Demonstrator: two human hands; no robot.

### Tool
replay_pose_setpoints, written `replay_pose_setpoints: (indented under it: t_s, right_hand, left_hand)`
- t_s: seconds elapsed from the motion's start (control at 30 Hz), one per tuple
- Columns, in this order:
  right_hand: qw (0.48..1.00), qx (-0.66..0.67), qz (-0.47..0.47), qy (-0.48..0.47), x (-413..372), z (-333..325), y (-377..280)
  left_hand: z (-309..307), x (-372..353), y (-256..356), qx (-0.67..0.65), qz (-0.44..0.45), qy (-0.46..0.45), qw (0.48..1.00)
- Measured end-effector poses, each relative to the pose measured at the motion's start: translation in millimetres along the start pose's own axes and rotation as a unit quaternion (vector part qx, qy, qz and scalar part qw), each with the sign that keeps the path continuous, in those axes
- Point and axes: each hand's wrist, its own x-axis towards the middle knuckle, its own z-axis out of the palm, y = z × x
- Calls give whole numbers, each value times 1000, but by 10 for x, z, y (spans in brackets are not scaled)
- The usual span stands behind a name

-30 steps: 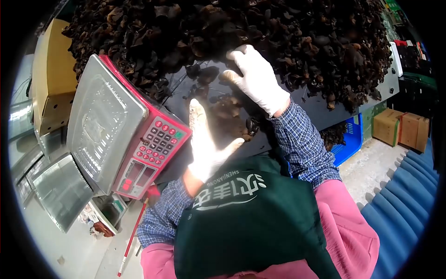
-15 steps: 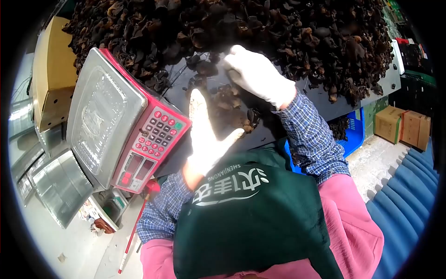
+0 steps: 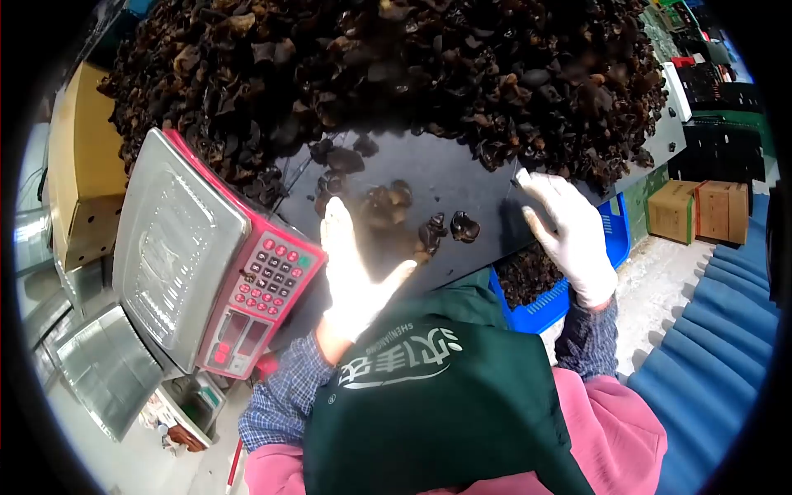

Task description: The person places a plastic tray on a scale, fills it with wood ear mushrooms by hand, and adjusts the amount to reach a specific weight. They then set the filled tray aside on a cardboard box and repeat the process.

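My left hand (image 3: 353, 276), in a white glove, is held flat with thumb spread, close to the scale's keypad and holding nothing. Beside its fingertips lie several loose wood ear mushrooms (image 3: 386, 203) on the dark tabletop (image 3: 462, 177). Two darker pieces, one a curled wood ear (image 3: 464, 227), rest between my hands. My right hand (image 3: 569, 235), gloved too, is over the table's right edge by a blue basket (image 3: 617, 235), its thumb and index finger apart. No piece shows in it. More wood ears (image 3: 528, 276) lie in the basket.
A large heap of wood ears (image 3: 396, 74) covers the back of the table. On the left stands a red and grey scale (image 3: 177, 247), with a cardboard box (image 3: 82, 165) behind it. Cartons (image 3: 722, 219) and a blue corrugated surface (image 3: 701, 322) are at the right.
My right hand has moved right and toward me, from over the table to beside the basket, and its fingers have opened. My left hand stays spread. The whole view has shifted slightly.
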Motion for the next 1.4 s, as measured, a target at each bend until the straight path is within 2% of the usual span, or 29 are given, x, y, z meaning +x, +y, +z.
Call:
replay_pose_setpoints:
  t_s: [0.1,0.17,0.27,0.33,0.37,0.4,0.47,0.53,0.57,0.6,0.67,0.7,0.73,0.8,0.9,0.93,1.0,1.13,1.17,1.2,1.27,1.33,1.37,1.4]
  right_hand:
    - [986,22,-67,152,618,147,-248]
    - [958,66,-111,256,1094,319,-370]
    - [952,-55,-44,299,1545,599,-491]
    - [973,-13,-85,215,1632,859,-423]
    - [978,-29,-106,176,1569,906,-424]
    - [979,11,-145,146,1495,840,-476]
    - [972,23,-199,126,1223,873,-533]
    - [962,174,-205,47,947,963,-431]
    - [950,222,-214,55,829,971,-393]
    - [954,200,-205,86,675,938,-365]
    - [948,256,-167,86,513,883,-258]
    - [935,333,-90,87,390,852,-241]
    - [932,341,-69,100,332,842,-178]
    - [917,365,52,154,227,844,-164]
    - [928,238,38,283,339,947,-62]
    - [926,245,50,282,365,957,-70]
    - [943,149,62,291,451,993,-113]
    - [968,73,31,238,481,1152,-224]
    - [979,78,28,188,426,1174,-312]
    - [975,105,1,194,392,1237,-382]
    - [961,215,-115,127,328,1203,-377]
    - [944,284,-143,90,233,1205,-433]
    - [948,266,-150,84,211,1176,-429]
    - [943,282,-142,109,235,1162,-436]
  left_hand:
    - [-9,-16,22,-14,-32,-9,999]
    - [-6,-24,24,-17,-50,-10,999]
    - [34,-55,-17,-18,-41,6,999]
    - [4,-34,30,-27,-52,8,998]
    - [-36,-10,88,-36,-70,0,997]
    - [-45,-5,82,-39,-74,-3,996]
    - [-61,7,68,-44,-82,-9,996]
    - [-36,-9,10,-41,-68,-9,997]
    - [-30,-20,-10,-31,-51,-7,998]
    - [-23,-29,-30,-22,-34,-4,999]
    - [-9,-28,-66,3,4,9,1000]
    - [-1,-30,-68,6,7,9,1000]
    - [6,-40,-65,8,10,11,1000]
    - [14,-48,-73,6,8,11,1000]
    - [19,-56,-80,6,10,13,1000]
    - [20,-56,-79,8,11,14,1000]
    - [26,-52,-80,8,12,14,1000]
    - [39,-67,-83,10,9,14,1000]
    - [39,-73,-86,10,8,15,1000]
    - [34,-64,-80,11,9,15,1000]
    - [39,-61,-94,12,9,14,1000]
    - [35,-59,-90,11,10,13,1000]
    - [29,-52,-88,13,9,12,1000]
    - [26,-46,-88,12,9,12,1000]
